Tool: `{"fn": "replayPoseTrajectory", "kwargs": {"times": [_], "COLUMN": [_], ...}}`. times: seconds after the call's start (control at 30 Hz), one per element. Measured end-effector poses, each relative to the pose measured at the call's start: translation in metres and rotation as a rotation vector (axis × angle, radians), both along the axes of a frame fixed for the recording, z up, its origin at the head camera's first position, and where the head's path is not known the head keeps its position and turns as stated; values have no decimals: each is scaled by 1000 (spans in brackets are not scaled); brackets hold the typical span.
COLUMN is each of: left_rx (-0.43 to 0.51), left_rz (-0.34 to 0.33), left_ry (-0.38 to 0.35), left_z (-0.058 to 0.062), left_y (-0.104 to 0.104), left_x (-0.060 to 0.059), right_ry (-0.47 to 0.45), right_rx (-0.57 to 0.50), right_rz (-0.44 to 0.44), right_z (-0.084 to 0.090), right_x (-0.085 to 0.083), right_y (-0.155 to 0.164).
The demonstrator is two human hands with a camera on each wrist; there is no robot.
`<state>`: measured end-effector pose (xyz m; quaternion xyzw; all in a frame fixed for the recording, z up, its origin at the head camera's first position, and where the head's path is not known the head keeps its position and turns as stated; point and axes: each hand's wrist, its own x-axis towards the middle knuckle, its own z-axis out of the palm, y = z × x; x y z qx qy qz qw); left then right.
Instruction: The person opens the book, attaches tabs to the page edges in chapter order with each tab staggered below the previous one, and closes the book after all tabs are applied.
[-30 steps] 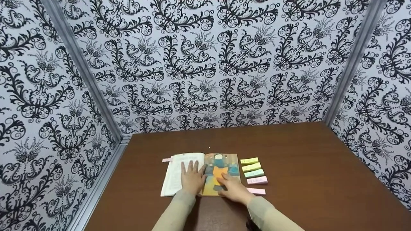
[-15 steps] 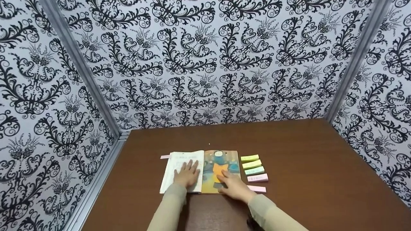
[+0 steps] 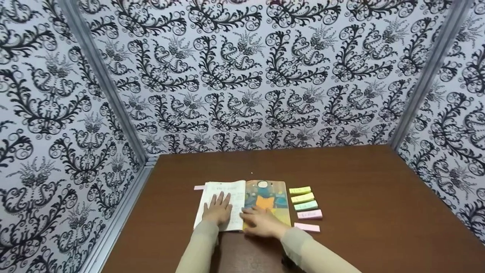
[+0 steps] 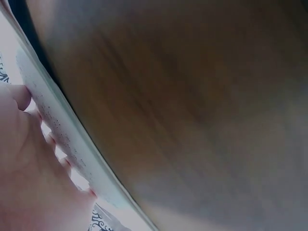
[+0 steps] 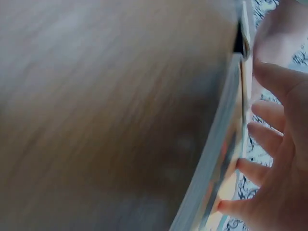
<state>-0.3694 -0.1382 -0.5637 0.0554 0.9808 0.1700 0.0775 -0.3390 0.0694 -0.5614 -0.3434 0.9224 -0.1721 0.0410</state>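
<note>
**Both hands flat on open book, near front edge of worktop**

Open book [image 3: 242, 204] lies on brown worktop [image 3: 360, 197], near front edge, left of centre. Left hand [image 3: 216, 210] rests on white text page, fingers straight & spread; prob. pinning page so it stays flat. Right hand [image 3: 261, 223] flat across lower part of illustrated page, fingers pointing toward spine, nothing clasped. Five sticky-note pads [image 3: 306, 208] in column just right of book, within reach. Pink tab [image 3: 199, 187] pokes out at book's far-left corner. Wrist views blurred.
</note>
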Motion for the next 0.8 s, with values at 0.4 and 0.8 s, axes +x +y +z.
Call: {"fn": "replayPoseTrajectory", "kwargs": {"times": [0.4,0.8], "left_rx": [-19,-33], "left_rz": [1,6], "left_ry": [11,25], "left_z": [0,-1], "left_y": [3,1], "left_x": [-1,0], "right_ry": [-55,-127], "right_rx": [123,140], "right_rz": [-187,-231], "right_z": [4,5], "right_x": [-30,-66], "right_y": [-26,-34]}}
